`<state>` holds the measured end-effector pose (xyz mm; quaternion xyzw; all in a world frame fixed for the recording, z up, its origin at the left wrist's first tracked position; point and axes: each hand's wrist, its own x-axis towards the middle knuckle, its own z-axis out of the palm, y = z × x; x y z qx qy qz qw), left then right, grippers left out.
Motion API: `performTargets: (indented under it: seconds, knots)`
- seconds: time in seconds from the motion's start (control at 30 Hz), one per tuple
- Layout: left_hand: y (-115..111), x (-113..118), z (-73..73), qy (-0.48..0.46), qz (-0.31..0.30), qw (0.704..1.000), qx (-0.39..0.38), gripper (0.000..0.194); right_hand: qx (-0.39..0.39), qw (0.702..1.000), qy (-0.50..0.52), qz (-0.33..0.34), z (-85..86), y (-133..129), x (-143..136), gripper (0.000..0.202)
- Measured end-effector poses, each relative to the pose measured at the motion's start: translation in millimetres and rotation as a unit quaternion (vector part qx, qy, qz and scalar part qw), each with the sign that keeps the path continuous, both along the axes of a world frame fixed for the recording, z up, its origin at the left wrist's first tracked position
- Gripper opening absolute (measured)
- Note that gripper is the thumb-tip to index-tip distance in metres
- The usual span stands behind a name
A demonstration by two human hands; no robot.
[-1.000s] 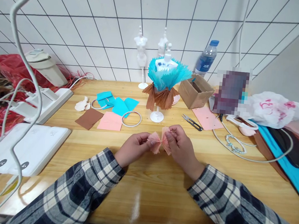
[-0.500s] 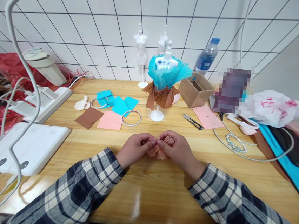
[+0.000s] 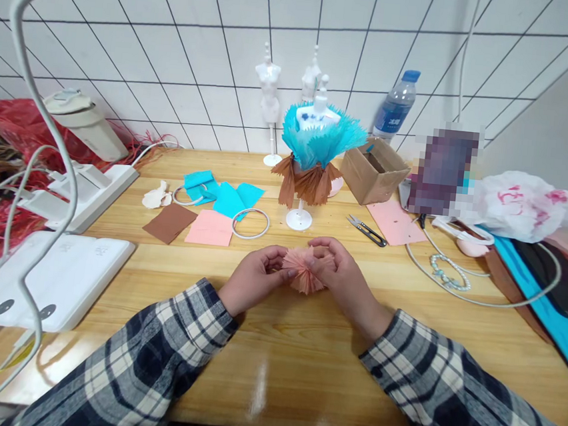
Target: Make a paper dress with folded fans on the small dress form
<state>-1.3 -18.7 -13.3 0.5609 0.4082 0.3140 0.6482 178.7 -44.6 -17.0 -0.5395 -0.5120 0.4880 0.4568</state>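
Paper fan (image 3: pixel 305 280), pink, thin and finely pleated with a saw-toothed edge, sits between your hands, in front of the dressed mannequin (image 3: pixel 318 117). Your left hand (image 3: pixel 256 279) pinches its left side between thumb and fingers. Your right hand (image 3: pixel 350 281) pinches it from the other side, thumb laid across the front near the middle, where the folds gather.

The mannequin is glossy white plastic on a round foot. Its ruffled turquoise bodice (image 3: pixel 315 146) flares outward, spiky at the rim, over a stiff brown skirt (image 3: pixel 319 186) of crinkled pleats.

Left of the mannequin lie blue sheets (image 3: pixel 234 199) with creases, a smooth pink square (image 3: pixel 209 228), a matt brown square (image 3: pixel 169 223) and a slim metallic ring (image 3: pixel 249 238). Right of it you have black-handled snips (image 3: pixel 370 233), lying flat, and an open cardboard box (image 3: pixel 371 188) with plain brown walls. Behind it stand two bare mannequins, one (image 3: pixel 267 104) to its left.

Half a second ago your thumbs met over the middle and the pleats hung downward; now they spread into a rounder rosette and your thumbs sit slightly apart. The dressed mannequin has kept its place.
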Motion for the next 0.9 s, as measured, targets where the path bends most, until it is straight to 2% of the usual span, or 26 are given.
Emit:
performTargets:
  seconds: [0.1, 0.3, 0.57, 0.8, 0.9]
  knots:
    - [1.1, -0.6, 0.5, -0.026, 0.015, 0.999, -0.013, 0.032, -0.04, 0.998, -0.004, 0.046, -1.7, -0.4, -0.1, 0.054]
    - [5.7, -5.2, -0.4, -0.028, 0.076, 0.997, 0.01, 0.036, -0.075, 0.993, 0.009, 0.095, -6.1, 2.8, 2.9, 0.053]
    - [6.5, -5.4, 5.4, -0.029, 0.098, 0.995, -0.008, 0.038, -0.072, 0.995, 0.025, 0.065, -4.4, 3.7, 4.8, 0.051]
    - [9.5, -10.5, 8.8, -0.019, 0.137, 0.99, -0.003, 0.04, -0.108, 0.991, 0.064, 0.053, 4.1, 1.9, 1.0, 0.053]
    - [8.7, -10.8, 9.2, -0.023, 0.111, 0.994, -0.013, 0.045, -0.107, 0.99, 0.075, 0.052, 3.7, 2.4, 1.2, 0.053]
